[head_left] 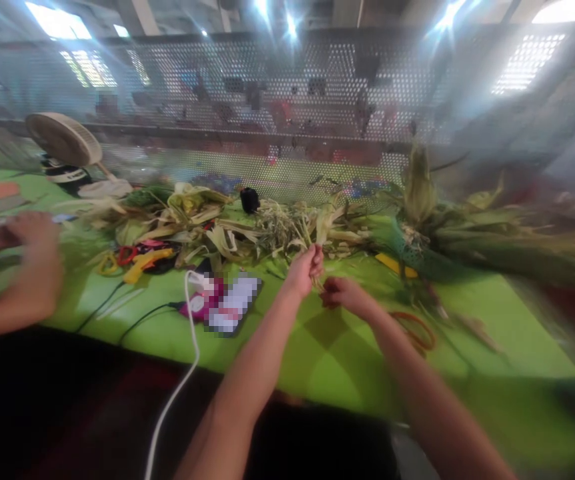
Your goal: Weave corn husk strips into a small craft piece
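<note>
My left hand [307, 268] is closed around a bundle of pale green stalks and husk leaves [323, 223], which stands up above the fist over the green table [327, 367]. Thin stem ends stick out below it. Just to the right and slightly lower, my right hand [341, 293] has its fingers curled in near these stem ends; whether anything is between them is too small to tell. A heap of dry husks and leaves [222, 237] lies behind and to the left of my hands.
A phone [235, 305], a power strip with a white cable [192, 353], a yellow glue gun [147, 265] and scissors [107, 263] lie left. Orange-handled scissors [417, 332] and large leaves [492, 250] are right. Another person's arms [35, 267] and a fan [62, 139] are far left.
</note>
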Demonstrator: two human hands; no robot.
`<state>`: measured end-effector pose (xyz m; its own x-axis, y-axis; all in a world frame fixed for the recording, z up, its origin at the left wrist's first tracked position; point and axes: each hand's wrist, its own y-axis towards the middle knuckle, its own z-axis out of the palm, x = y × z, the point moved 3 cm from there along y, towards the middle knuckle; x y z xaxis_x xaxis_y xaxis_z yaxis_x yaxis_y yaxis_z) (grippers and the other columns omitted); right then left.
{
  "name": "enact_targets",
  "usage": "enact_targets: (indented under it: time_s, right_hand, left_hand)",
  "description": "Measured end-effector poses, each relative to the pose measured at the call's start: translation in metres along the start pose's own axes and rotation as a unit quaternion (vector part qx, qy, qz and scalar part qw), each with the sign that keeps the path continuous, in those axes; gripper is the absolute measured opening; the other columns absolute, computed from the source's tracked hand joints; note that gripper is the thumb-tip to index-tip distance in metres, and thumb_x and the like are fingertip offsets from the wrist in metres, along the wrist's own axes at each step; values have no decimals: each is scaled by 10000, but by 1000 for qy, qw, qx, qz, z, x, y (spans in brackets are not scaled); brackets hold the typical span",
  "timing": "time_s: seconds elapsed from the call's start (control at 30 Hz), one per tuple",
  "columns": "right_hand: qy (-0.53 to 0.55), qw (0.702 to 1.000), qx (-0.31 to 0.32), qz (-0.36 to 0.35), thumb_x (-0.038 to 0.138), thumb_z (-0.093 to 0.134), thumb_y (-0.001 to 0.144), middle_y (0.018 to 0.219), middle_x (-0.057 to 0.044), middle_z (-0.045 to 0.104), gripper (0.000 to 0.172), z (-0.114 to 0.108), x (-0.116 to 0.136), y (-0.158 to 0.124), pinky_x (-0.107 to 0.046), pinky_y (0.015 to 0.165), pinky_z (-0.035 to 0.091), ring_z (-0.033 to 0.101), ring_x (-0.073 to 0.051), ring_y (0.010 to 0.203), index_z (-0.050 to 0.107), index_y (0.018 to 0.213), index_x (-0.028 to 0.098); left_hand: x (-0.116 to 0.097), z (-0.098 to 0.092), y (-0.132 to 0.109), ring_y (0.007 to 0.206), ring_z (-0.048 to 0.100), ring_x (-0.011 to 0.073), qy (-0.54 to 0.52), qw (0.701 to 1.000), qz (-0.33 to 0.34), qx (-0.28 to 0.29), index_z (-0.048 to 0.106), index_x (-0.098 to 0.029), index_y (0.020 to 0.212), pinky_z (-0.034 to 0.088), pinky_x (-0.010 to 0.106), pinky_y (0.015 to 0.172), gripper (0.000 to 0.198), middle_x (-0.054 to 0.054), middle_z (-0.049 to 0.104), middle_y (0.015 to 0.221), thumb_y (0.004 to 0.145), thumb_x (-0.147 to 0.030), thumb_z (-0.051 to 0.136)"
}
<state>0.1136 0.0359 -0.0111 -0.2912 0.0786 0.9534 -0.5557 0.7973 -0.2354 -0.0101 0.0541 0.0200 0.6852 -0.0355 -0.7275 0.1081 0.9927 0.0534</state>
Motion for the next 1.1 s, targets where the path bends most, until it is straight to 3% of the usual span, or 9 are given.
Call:
enact_targets:
  time_s: [0.1,0.2,0.27,0.4,0.5,0.6,0.73,0.97,1.1]
  right_hand:
    - [-26,999,8,-29,294,730,638,621,19,601,212,-7,1,-1,-259,568,459,576,-132,594,561,695,179]
    - [-33,991,-90,-95,339,750,662,870,-34,683,353,-25,8,-4,-278,674,466,586,-140,718,649,957,175]
    - [0,979,-160,-125,398,735,702,1019,-54,680,461,-34,14,-9,-274,698,459,584,-137,757,624,1099,192]
    - [98,967,-180,-151,452,749,670,863,-27,687,411,-38,22,-14,-264,651,442,570,-142,696,650,973,193]
    - [144,947,-242,-154,436,752,636,690,8,623,313,-43,23,-15,-252,565,396,495,-117,575,637,794,192]
    - [207,916,-303,-163,401,746,611,665,26,588,282,-51,21,-15,-245,530,373,456,-98,533,602,745,199]
    - [266,897,-309,-171,360,739,567,659,33,574,282,-58,21,-16,-243,519,391,461,-93,521,571,728,202]
    - [189,880,-402,-167,430,674,646,537,29,507,251,-68,22,-23,-258,503,337,415,-109,493,573,626,201]
    - [70,877,-449,-159,499,623,705,560,14,486,333,-75,23,-28,-271,540,334,422,-132,549,549,574,202]
  left_hand:
    - [0,1,-1,404,184,41,106,994,11,-12,528,-170,794,153,189,403,264,-82,280,545,850,-424,574]
    - [3,2,-2,470,319,71,266,963,33,-26,555,-173,752,307,210,484,257,-46,384,565,851,-410,558]
    - [7,4,-3,614,475,121,349,935,49,-26,585,-181,750,422,261,657,168,0,519,662,823,-332,585]
    - [20,8,-8,893,570,235,449,893,12,0,629,-205,745,397,352,913,26,56,630,819,747,-231,629]
    - [28,15,-12,832,576,242,486,871,-31,59,633,-210,716,406,352,865,109,51,610,729,779,-293,602]
    - [27,23,-16,776,560,219,486,866,-16,112,630,-206,746,413,327,805,159,26,581,672,811,-341,578]
    - [20,26,-19,636,486,188,501,859,-15,106,623,-206,746,382,304,686,341,4,476,564,877,-484,474]
    - [5,23,-13,636,470,161,593,793,56,127,547,-196,695,337,278,663,329,-1,499,629,919,-401,421]
    - [1,24,-13,642,466,159,625,766,54,143,524,-198,679,318,272,657,256,-3,508,632,897,-296,433]
